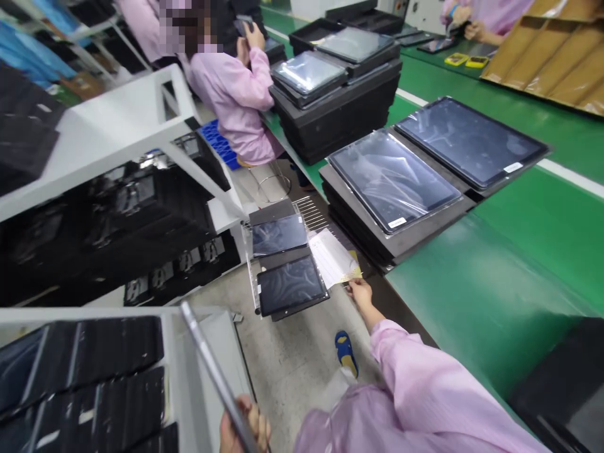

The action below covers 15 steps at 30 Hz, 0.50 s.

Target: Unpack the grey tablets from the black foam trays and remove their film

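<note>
My left hand [245, 423], at the bottom, is closed around a tablet [210, 358] seen nearly edge-on, a slim grey bar tilted up to the left. My right hand [361, 293] reaches forward with fingers curled at the near corner of some white papers [333, 258] with a yellow edge. Whether it grips the papers or the rack under them is hidden. Left of the papers, two dark tablets, one farther [279, 235] and one nearer [292, 286], lie on black foam trays upon a wire rack [311, 212].
On the green bench [472, 277], stacked black trays [358, 220] carry two large film-covered tablets [396, 179]. More stacked trays [335, 119] stand behind. White shelving [127, 119] with dark devices lines the left. A person in pink [231, 94] sits ahead; a blue slipper [346, 352] shows below.
</note>
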Tool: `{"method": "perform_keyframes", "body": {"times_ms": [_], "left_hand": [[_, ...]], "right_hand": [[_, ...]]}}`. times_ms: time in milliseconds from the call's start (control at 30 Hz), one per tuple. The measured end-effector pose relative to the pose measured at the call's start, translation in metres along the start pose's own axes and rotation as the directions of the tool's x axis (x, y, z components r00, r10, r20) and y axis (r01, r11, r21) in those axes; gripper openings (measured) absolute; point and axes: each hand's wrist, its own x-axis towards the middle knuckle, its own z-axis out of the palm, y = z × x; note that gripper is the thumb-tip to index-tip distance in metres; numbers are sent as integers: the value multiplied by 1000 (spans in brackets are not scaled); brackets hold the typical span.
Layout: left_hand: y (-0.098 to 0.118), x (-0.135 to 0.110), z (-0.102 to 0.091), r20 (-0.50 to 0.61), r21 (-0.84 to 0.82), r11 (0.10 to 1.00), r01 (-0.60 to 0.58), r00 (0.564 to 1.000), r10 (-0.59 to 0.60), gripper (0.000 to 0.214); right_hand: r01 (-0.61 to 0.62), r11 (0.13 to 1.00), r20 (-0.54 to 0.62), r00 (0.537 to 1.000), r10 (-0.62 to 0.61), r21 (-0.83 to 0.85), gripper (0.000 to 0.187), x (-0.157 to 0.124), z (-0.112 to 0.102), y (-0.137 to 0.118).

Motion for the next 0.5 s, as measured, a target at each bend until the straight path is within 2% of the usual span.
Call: {"method": "perform_keyframes", "body": {"times_ms": [133, 267, 300, 400, 433, 500], "left_hand": [[13, -23, 35, -26, -101, 994, 44, 999, -47, 33], [23, -43, 68, 35, -171, 985, 36, 999, -30, 29], [24, -48, 75, 55, -185, 982, 29, 998, -19, 29], [25, -60, 91, 113, -227, 974, 2, 993, 24, 26], [25, -64, 96, 134, -230, 973, -5, 990, 36, 27], [24, -69, 104, 175, -217, 976, -17, 983, 56, 30]], "right_hand": [[37, 997, 227, 973, -50, 62, 18, -85, -6, -36], [85, 984, 478, 866, -150, 154, 30, -188, -26, -86], [91, 979, 539, 824, -176, 181, 31, -212, -34, -100], [112, 964, 753, 605, -260, 243, 25, -270, -59, -139], [146, 959, 784, 552, -284, 245, 23, -284, -68, -149], [258, 942, 809, 493, -321, 216, 21, -305, -83, -163]]}}
